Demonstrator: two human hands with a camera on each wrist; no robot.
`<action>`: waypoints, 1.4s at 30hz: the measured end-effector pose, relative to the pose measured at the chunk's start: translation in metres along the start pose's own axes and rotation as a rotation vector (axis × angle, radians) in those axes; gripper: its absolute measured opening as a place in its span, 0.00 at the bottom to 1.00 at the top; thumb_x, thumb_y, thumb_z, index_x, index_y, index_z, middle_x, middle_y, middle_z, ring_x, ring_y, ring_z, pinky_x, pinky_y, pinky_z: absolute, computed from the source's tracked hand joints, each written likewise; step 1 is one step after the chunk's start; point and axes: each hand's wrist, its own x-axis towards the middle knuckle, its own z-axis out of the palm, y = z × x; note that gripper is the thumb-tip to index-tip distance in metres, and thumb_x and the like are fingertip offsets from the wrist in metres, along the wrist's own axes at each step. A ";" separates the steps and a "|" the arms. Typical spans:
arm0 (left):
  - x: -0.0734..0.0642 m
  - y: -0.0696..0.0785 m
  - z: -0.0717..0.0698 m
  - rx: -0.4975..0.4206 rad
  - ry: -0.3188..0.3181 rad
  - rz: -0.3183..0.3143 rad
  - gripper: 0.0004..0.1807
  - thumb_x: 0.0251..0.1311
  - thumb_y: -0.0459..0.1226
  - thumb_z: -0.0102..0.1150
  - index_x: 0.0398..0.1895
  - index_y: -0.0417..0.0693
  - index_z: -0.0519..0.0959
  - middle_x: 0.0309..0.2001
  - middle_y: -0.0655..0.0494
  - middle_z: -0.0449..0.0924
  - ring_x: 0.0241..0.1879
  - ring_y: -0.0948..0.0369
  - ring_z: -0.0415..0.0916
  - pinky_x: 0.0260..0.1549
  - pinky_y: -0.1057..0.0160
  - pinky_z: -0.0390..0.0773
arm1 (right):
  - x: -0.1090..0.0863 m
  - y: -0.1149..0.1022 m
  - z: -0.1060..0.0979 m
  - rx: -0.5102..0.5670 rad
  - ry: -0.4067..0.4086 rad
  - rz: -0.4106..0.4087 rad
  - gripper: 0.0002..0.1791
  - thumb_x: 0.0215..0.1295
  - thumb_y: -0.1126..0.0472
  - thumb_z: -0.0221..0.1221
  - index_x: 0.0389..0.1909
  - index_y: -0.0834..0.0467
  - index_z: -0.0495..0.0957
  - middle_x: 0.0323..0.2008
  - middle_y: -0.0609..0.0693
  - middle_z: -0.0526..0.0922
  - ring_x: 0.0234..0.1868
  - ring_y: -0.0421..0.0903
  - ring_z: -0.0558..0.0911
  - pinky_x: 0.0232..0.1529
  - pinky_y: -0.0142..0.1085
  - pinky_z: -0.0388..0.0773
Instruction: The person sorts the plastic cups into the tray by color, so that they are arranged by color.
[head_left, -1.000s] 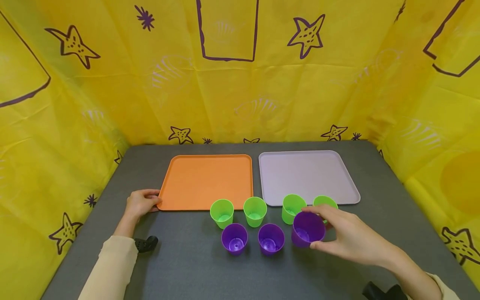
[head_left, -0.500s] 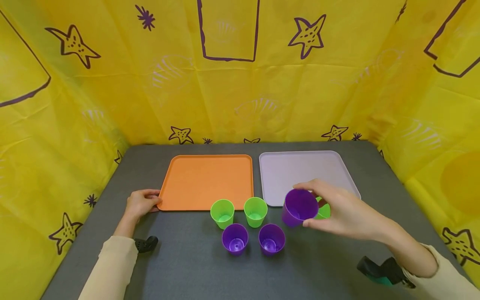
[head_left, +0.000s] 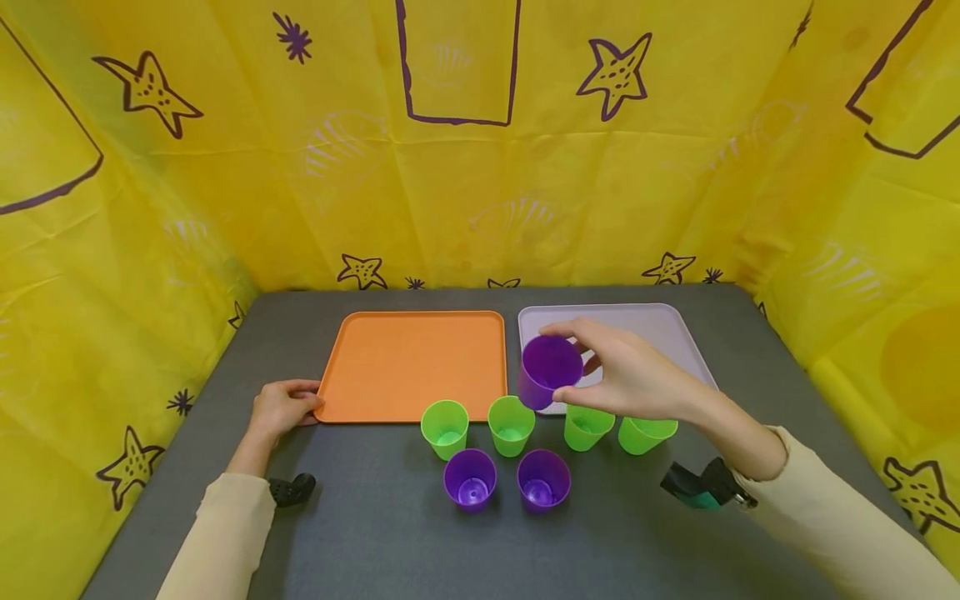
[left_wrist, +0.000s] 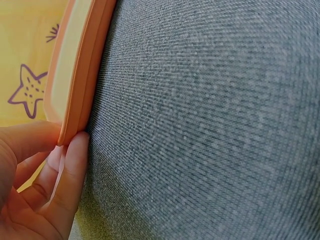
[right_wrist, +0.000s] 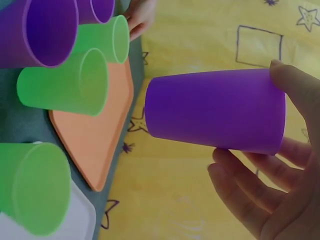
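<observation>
Purple cup [head_left: 550, 372] up in the right hand [head_left: 630, 367], orange tray [head_left: 416, 367] pinched by the left hand [head_left: 283, 407]

From the head: holding the purple cup near its rim with the right hand, thumb on the near side, other fingers at the far side. Lifted over the front left part of the pale grey tray [head_left: 652, 321], mouth up. On the dark grey table [head_left: 375, 533], along the front of both trays, four green cups [head_left: 512, 425] in a row, with the tops of the right two partly hidden behind the right hand and arm. Nearer to the person, two more purple cups [head_left: 543, 480], side by side. Far over to the left, pinching the front left corner of the orange tray with the left hand. Behind and at both sides, yellow cloth [head_left: 450, 183] with dark stars.

From the left wrist: squeezing the tray corner between thumb and fingers of the left hand. Next to it, lots of grey table.

From the right wrist: gripping the purple cup, thumb on one side of the rim, fingers on the other. Held apart from the green cups. Past them, parts of both trays and a bit of the left hand.
</observation>
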 end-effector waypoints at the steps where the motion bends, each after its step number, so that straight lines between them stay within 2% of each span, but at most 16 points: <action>1: 0.000 0.000 0.000 0.000 -0.001 -0.001 0.23 0.53 0.29 0.60 0.53 0.29 0.72 0.33 0.48 0.82 0.27 0.64 0.80 0.26 0.63 0.82 | 0.005 0.000 0.001 -0.001 -0.004 0.008 0.36 0.49 0.53 0.69 0.60 0.51 0.66 0.47 0.40 0.76 0.40 0.35 0.79 0.37 0.29 0.81; 7: 0.000 0.000 0.000 0.000 -0.003 -0.007 0.23 0.53 0.29 0.61 0.53 0.29 0.72 0.33 0.49 0.81 0.27 0.65 0.79 0.26 0.63 0.82 | 0.034 0.003 0.010 0.012 -0.035 0.056 0.36 0.50 0.51 0.68 0.60 0.51 0.66 0.49 0.42 0.75 0.41 0.37 0.78 0.36 0.27 0.80; 18: 0.001 0.000 0.000 -0.012 -0.010 -0.010 0.23 0.53 0.29 0.61 0.53 0.29 0.72 0.33 0.48 0.81 0.26 0.64 0.80 0.26 0.63 0.82 | 0.088 0.007 0.033 0.028 -0.050 0.028 0.34 0.51 0.52 0.67 0.59 0.55 0.67 0.45 0.45 0.76 0.38 0.40 0.77 0.33 0.28 0.78; 24: 0.002 0.000 -0.001 -0.014 -0.017 -0.004 0.23 0.53 0.29 0.61 0.53 0.29 0.72 0.32 0.49 0.82 0.26 0.64 0.80 0.26 0.63 0.82 | 0.117 0.005 0.044 -0.004 -0.066 0.035 0.35 0.52 0.49 0.66 0.59 0.57 0.67 0.46 0.46 0.77 0.41 0.39 0.77 0.39 0.31 0.76; 31: 0.003 -0.002 -0.001 -0.007 -0.015 -0.003 0.23 0.53 0.29 0.61 0.53 0.29 0.72 0.31 0.51 0.81 0.25 0.64 0.80 0.26 0.63 0.82 | 0.147 0.005 0.066 0.002 -0.103 0.053 0.35 0.53 0.48 0.64 0.60 0.58 0.66 0.50 0.48 0.76 0.46 0.40 0.76 0.45 0.30 0.74; 37: 0.003 -0.002 -0.001 -0.016 -0.012 0.004 0.23 0.52 0.29 0.61 0.53 0.28 0.72 0.31 0.51 0.82 0.24 0.64 0.80 0.25 0.63 0.82 | 0.167 0.003 0.087 0.019 -0.143 0.078 0.35 0.54 0.48 0.63 0.60 0.57 0.65 0.51 0.48 0.76 0.48 0.40 0.76 0.45 0.27 0.75; 42: 0.004 -0.002 -0.001 -0.016 -0.013 0.005 0.23 0.52 0.29 0.61 0.52 0.28 0.72 0.31 0.51 0.82 0.24 0.64 0.80 0.25 0.63 0.82 | 0.183 -0.002 0.105 0.006 -0.171 0.098 0.35 0.54 0.47 0.63 0.60 0.57 0.65 0.50 0.49 0.76 0.48 0.41 0.76 0.44 0.28 0.76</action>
